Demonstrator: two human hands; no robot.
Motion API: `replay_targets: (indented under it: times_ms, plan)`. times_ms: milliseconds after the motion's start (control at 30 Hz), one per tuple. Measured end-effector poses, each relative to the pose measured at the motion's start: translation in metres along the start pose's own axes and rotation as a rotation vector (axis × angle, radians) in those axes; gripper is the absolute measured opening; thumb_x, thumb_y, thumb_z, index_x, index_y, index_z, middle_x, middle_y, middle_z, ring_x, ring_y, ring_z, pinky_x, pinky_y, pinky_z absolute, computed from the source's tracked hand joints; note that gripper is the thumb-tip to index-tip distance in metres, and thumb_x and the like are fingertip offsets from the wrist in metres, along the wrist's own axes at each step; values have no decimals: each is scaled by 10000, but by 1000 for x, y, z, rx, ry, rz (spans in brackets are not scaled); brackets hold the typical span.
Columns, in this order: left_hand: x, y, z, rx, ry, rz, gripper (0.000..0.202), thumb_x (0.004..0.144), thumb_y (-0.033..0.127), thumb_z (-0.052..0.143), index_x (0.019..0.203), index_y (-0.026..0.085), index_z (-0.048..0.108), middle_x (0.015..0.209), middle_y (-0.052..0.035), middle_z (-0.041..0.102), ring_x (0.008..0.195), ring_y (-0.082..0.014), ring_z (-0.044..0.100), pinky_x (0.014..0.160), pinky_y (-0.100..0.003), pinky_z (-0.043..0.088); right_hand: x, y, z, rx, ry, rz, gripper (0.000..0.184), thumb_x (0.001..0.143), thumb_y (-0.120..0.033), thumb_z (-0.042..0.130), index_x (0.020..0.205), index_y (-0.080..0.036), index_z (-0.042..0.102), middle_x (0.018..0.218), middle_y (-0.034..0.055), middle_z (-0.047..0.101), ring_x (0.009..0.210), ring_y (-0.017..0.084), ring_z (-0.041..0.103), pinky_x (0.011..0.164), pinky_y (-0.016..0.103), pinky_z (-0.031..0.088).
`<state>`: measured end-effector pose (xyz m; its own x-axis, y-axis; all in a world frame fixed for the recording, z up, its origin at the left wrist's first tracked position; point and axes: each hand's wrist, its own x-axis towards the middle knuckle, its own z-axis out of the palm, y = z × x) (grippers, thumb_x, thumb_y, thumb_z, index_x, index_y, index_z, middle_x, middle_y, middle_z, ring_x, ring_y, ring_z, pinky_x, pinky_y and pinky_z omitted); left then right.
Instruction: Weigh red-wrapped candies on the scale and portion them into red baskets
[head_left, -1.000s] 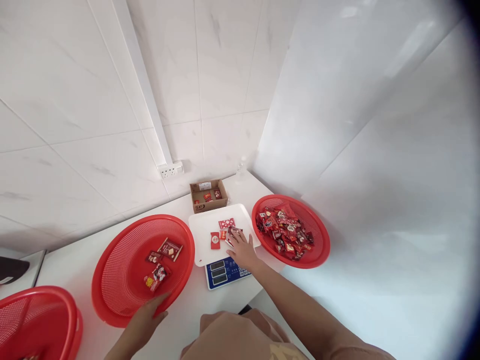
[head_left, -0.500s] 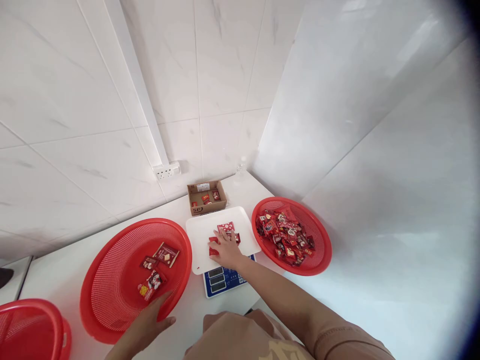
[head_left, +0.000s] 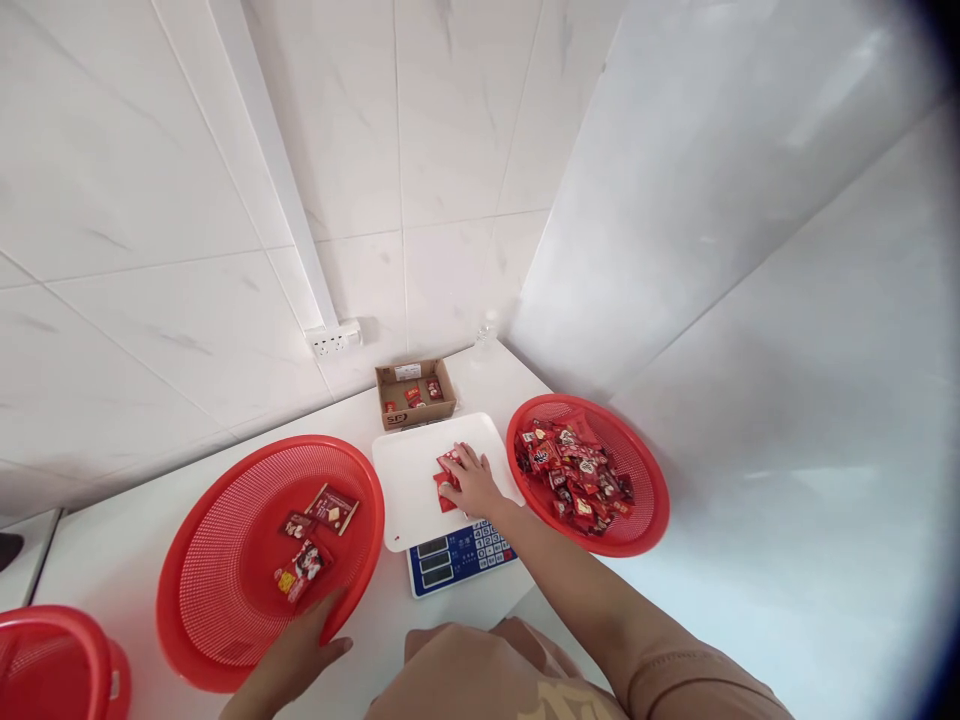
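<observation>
My right hand (head_left: 476, 485) lies over a few small red snack packets (head_left: 445, 493) on the white scale tray (head_left: 412, 480). Its fingers are spread, touching the packets and partly hiding them. At the near right rim of a large red mesh basket (head_left: 202, 570) is my left hand (head_left: 307, 640), with fingers over the rim and thumb outside. Inside that basket lie three packets: a dark red one (head_left: 332, 508), a small one (head_left: 298, 525) and a red and yellow one (head_left: 302, 570). Below the tray shows the blue keypad of the scale (head_left: 457, 562).
Right of the tray, a second red basket (head_left: 649, 500) holds a heap of red packets (head_left: 577, 470). Behind the tray stands a small cardboard box (head_left: 420, 412) with several packets. A clear bottle (head_left: 486, 335) is in the corner. Another red basket (head_left: 97, 650) sits at lower left.
My right hand has slid rightward across the tray, and the packets under it have shifted right and are bunched closer. My left hand stays at the basket rim.
</observation>
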<state>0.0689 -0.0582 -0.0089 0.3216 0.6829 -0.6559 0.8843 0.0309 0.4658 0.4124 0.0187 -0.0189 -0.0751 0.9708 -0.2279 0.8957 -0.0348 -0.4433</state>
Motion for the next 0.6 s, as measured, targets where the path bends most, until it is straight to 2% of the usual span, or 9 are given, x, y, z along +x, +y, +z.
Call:
replay_targets:
  times_ms: [133, 233, 333, 467, 600]
  plan:
    - [1, -2, 2, 1, 26, -21, 717, 745, 436, 498, 1381, 117, 410, 1398, -141, 522, 1270, -279, 494, 1037, -375, 397, -2, -5, 3, 12, 17, -58, 566, 857, -420, 521, 1389, -244, 443, 1565, 101, 205, 1442, 274, 119, 1132, 537, 95]
    - [-2, -2, 2, 18, 15, -25, 714, 757, 420, 479, 1392, 105, 390, 1411, -140, 507, 1286, -267, 480, 1043, -367, 389, -13, 0, -2, -1, 97, -12, 580, 861, -430, 513, 1399, -231, 427, 1549, 110, 250, 1429, 285, 165, 1125, 526, 152]
    - [-6, -1, 1, 41, -9, -35, 734, 766, 422, 463, 1408, 82, 360, 1437, -151, 474, 1307, -266, 455, 1060, -372, 369, -32, 12, -7, -35, 179, 45, 563, 867, -424, 499, 1385, -210, 449, 1505, 124, 337, 1395, 274, 256, 1115, 468, 228]
    - [-6, -2, 2, 41, 3, -31, 746, 761, 430, 463, 1408, 74, 361, 1431, -151, 482, 1298, -273, 465, 1058, -383, 373, -52, 23, -5, -54, 151, 63, 565, 845, -407, 530, 1374, -221, 465, 1460, 110, 408, 1351, 266, 333, 1102, 437, 270]
    - [-5, -4, 5, 32, 31, -25, 755, 751, 420, 475, 1408, 66, 365, 1430, -159, 481, 1302, -284, 461, 1066, -398, 366, -49, 18, -3, -15, 134, 52, 541, 828, -335, 545, 1356, -235, 484, 1440, 76, 441, 1338, 245, 349, 1098, 421, 286]
